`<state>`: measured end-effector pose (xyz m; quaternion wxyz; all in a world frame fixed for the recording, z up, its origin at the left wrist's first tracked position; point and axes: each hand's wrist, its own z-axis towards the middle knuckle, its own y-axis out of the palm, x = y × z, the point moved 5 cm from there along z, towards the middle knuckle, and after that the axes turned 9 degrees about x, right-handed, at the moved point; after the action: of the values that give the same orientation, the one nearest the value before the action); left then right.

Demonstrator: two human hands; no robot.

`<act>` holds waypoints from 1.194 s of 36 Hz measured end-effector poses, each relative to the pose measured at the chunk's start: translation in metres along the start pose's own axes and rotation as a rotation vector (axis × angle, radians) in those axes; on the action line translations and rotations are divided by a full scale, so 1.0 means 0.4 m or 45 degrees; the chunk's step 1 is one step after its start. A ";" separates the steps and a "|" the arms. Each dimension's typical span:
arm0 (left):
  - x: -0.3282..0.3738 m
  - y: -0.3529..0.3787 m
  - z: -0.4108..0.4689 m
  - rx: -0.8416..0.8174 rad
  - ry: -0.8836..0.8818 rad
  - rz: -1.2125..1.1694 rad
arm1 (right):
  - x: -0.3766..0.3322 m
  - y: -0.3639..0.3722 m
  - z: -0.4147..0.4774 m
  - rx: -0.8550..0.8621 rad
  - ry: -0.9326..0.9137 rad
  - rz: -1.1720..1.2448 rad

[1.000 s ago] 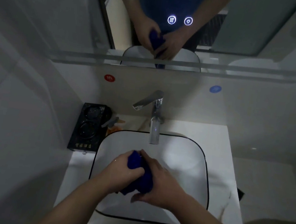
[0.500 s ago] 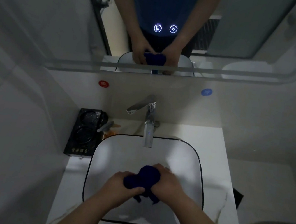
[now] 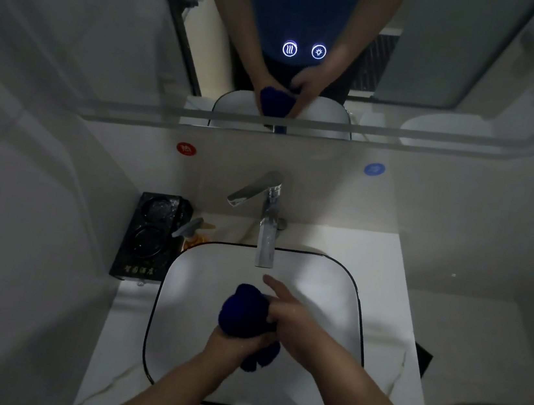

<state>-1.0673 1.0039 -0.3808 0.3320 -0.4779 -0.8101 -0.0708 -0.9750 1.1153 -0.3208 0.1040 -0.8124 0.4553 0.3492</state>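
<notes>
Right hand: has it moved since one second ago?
Yes. The right hand has shifted to the blue cloth's right side; its forefinger now stretches toward the faucet, closer than before.

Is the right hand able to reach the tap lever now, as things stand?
Probably yes. The right hand hangs just before the spout, one finger stretched out, with nothing between it and the tap lever. It must first release the blue cloth, which the left hand also grips.
</notes>
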 end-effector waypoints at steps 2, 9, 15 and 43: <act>-0.009 0.001 -0.011 0.020 -0.124 -0.173 | 0.015 -0.016 0.013 0.061 0.013 0.175; 0.001 0.048 -0.049 -0.120 -0.569 -0.936 | 0.118 -0.007 0.011 0.309 -0.250 -0.485; 0.043 0.072 -0.057 -0.300 -0.677 -1.062 | 0.140 0.036 -0.016 0.455 -0.461 -0.635; 0.092 -0.055 -0.085 -0.868 -0.485 0.566 | 0.008 -0.024 0.007 -0.088 -1.464 -1.917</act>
<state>-1.0812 1.0044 -0.3279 0.0077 -0.7271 -0.6647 -0.1715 -0.9675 1.1201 -0.3264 0.4859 -0.5989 -0.3198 0.5504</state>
